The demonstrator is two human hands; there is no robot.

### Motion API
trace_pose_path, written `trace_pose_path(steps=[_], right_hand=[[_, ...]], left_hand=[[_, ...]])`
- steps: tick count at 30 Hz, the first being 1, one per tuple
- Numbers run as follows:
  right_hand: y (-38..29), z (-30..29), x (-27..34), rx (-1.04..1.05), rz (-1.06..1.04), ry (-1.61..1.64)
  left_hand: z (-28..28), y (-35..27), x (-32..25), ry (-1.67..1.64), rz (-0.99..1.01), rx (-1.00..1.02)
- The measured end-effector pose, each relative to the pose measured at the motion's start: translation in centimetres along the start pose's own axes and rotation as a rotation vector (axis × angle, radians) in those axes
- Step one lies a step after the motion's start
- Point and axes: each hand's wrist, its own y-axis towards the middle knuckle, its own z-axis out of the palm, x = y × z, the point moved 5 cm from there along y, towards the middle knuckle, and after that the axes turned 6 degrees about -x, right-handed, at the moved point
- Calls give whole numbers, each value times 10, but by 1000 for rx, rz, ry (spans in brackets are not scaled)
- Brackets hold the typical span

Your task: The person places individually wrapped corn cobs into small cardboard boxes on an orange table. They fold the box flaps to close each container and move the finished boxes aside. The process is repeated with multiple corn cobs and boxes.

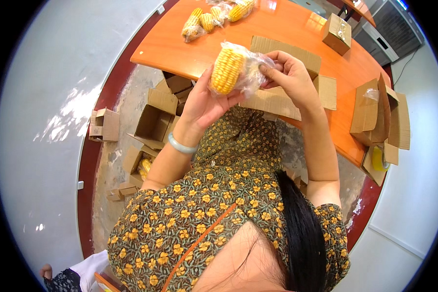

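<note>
A short yellow corn cob [227, 71] rests in my left hand [206, 100], which cups it from below and behind. Clear plastic wrap [253, 75] trails from the cob toward the right. My right hand [288, 75] pinches the gathered end of this wrap between thumb and fingers. Just beyond and below my hands, an open cardboard box [286, 54] sits at the table edge with its flaps spread; my arms and hands partly hide it, and its contents cannot be seen.
Several plastic-wrapped corn cobs [208, 22] lie on the orange table [171, 47]. A taped box [337, 34] stands at its far side, an open box [372, 113] and yellow tape roll [379, 159] at right. Open cartons [155, 116] and a box holding corn [145, 166] occupy the floor.
</note>
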Motion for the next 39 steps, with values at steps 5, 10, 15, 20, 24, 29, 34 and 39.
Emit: trace_pose_path(steps=[5,10,15,20,24,29,34,39], right_hand=[[0,-8,7,-9,40,-2],[-5,-7,20,-74,-10,83],[-6,9,4,-199,-239,-437],[2,10,-3,-212,-247,-337],[-4,-9,10,-391,-479,-194],[-9,-15,11,-340,-338,-215],[-11,11,4,-276,-302,-240],[-8,5,-3,-184,-185,104]], left_hand=[[-8,9,-2,-116,25,64],[-7,6,-1,-117,64,104],[8,3,-2,98,202,-9],[6,2,-2,312,298,-12],[5,-4,-7,295,288,-56],[4,-4,-5,268,294,-25],[3,0,2,182,264,-35],[2,3,2,189,305,-42]])
